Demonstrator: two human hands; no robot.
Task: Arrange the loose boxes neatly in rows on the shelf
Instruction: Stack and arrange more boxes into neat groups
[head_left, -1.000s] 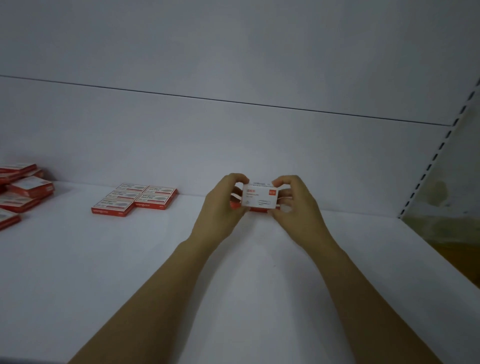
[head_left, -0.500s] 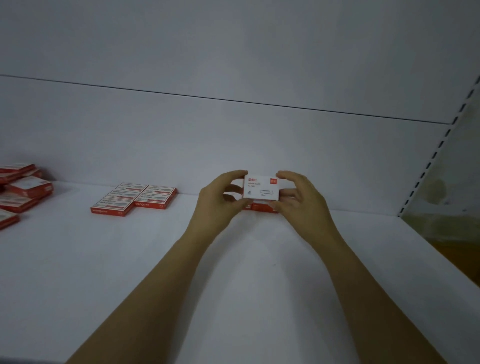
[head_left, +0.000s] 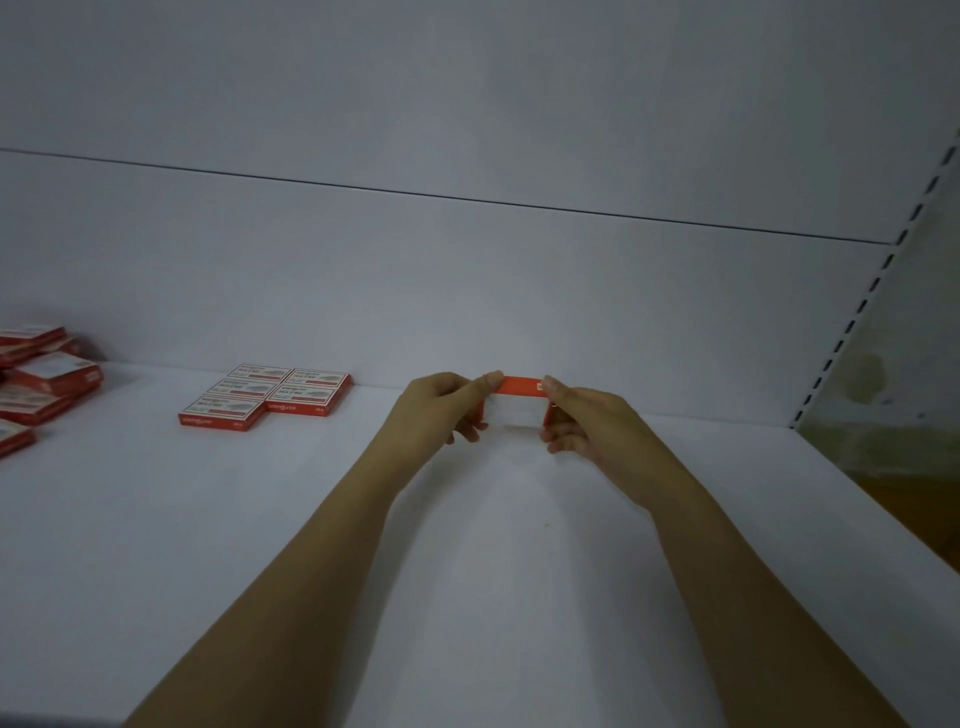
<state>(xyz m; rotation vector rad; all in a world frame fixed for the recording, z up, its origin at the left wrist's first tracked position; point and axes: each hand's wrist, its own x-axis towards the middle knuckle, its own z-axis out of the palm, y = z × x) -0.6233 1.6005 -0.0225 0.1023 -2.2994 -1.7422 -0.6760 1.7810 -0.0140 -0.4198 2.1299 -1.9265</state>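
Both hands hold one small red-and-white box (head_left: 518, 402) by its ends, close to the shelf's back wall at centre. Its red long edge faces up and its pale face is turned toward me. My left hand (head_left: 441, 410) pinches the left end and my right hand (head_left: 584, 423) pinches the right end. The box's lower edge is near the white shelf (head_left: 467, 545); I cannot tell whether it touches. Several matching boxes (head_left: 267, 397) lie flat in neat rows against the back wall to the left. A loose heap of the same boxes (head_left: 41, 382) lies at the far left.
The white back panel (head_left: 467, 286) rises right behind the box. A slotted metal upright (head_left: 857, 317) marks the shelf's right end, with a brownish floor beyond it. Bare shelf lies between the tidy boxes and my hands.
The box has been tipped from showing its white printed face to showing its red edge on top. Both hands have moved with it slightly down toward the shelf.
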